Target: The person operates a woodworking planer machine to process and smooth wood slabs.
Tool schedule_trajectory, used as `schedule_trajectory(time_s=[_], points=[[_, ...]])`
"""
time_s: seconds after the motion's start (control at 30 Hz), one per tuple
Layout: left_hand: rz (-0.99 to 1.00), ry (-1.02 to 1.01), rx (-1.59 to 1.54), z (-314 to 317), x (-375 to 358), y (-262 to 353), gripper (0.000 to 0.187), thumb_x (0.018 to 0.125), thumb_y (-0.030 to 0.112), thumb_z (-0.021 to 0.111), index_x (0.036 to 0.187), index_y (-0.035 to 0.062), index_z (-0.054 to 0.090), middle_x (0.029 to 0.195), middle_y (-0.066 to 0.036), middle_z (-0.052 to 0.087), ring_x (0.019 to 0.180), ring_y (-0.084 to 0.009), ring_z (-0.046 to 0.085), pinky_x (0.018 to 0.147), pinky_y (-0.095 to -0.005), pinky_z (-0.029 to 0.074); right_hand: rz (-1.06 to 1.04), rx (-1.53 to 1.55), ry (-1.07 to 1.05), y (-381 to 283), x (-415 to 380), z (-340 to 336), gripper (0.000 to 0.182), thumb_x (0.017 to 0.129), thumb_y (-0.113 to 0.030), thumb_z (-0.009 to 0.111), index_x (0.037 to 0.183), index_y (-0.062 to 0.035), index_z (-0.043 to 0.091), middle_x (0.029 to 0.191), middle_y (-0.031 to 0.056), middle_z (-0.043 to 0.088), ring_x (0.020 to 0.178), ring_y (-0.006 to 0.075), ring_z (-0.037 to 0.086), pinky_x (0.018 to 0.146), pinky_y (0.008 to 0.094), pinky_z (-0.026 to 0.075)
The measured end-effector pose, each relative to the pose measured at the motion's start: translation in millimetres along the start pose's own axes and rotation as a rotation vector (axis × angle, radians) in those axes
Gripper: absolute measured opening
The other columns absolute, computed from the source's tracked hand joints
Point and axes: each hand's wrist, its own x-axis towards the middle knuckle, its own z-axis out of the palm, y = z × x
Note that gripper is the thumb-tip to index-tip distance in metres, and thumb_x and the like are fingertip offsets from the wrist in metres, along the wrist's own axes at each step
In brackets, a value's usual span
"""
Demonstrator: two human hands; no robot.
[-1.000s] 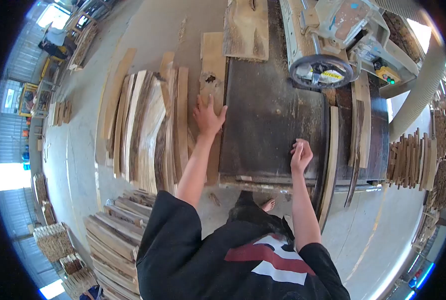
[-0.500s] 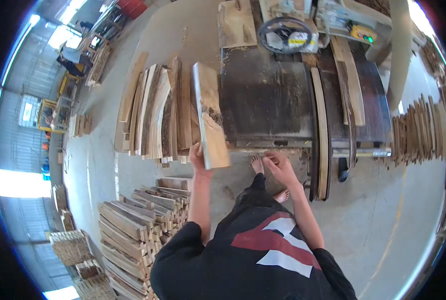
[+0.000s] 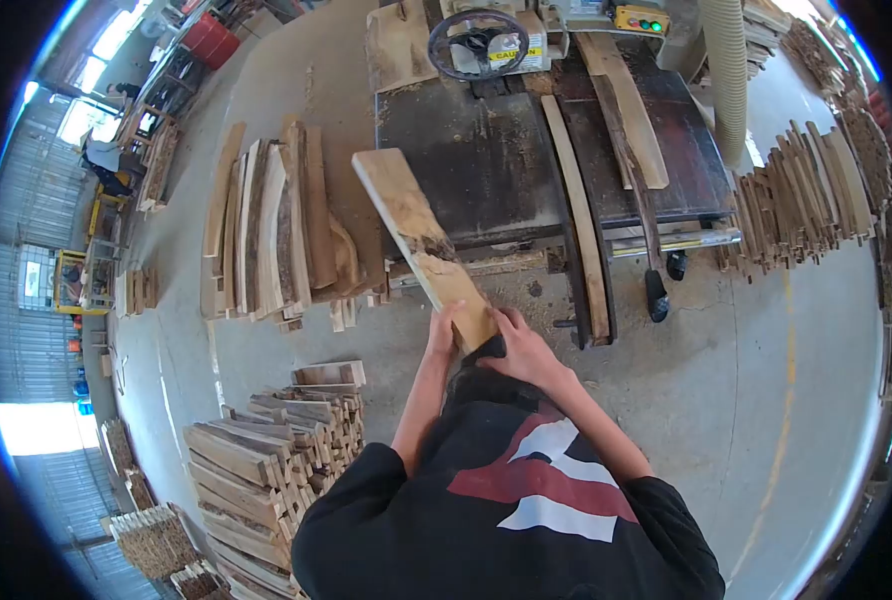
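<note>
A pale wooden board [image 3: 406,215] with a dark, rough-barked patch near its middle slants up and left from my body, its near end at my waist. My left hand [image 3: 446,332] grips the near end along its left side. On the right side of the same end, my right hand [image 3: 521,350] is closed around the board's edge. The far end of the board hangs in front of the left edge of the dark machine table [image 3: 476,150].
Boards [image 3: 276,220] lie side by side left of the machine. Stacked wood pieces [image 3: 236,450] stand lower left. A long strip [image 3: 578,220] lies on the machine, below a handwheel [image 3: 478,45]. More planks [image 3: 796,190] are at right. A person [image 3: 106,160] is far left.
The board has tilted, its top swinging left and its near end coming toward my body. My right hand, earlier apart from the board, now holds its near end. The view has shifted right.
</note>
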Motion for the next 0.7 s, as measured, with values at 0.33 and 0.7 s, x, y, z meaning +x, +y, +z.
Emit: schedule_trajectory(time_s=[0.33,0.7], points=[[0.298,0.247,1.58,85,44,2,0.065,0.098,0.042,0.061,0.155,0.0192,0.04,0.158,-0.036,0.019,0.147,-0.0514,0.02,0.113,-0.0585,0.028,0.724,1.197,-0.063,70,-24,35,0.048,0.088,-0.038,0.077,0.116,-0.0023,0.061,0.093,0.0099,0.068,0.087,0.0236,0.069,0.074,0.0347,0.054],[0.66,0.32,1.463,129,199,-14,0.054,0.101,0.029,0.057,0.149,0.0092,0.047,0.154,-0.044,0.017,0.144,-0.0571,0.024,0.114,-0.0628,0.029,0.732,1.717,0.376,116,69,13,0.054,0.097,-0.062,0.056,0.107,-0.0089,0.059,0.1,0.0046,0.065,0.066,0.0144,0.064,0.045,0.024,0.038]])
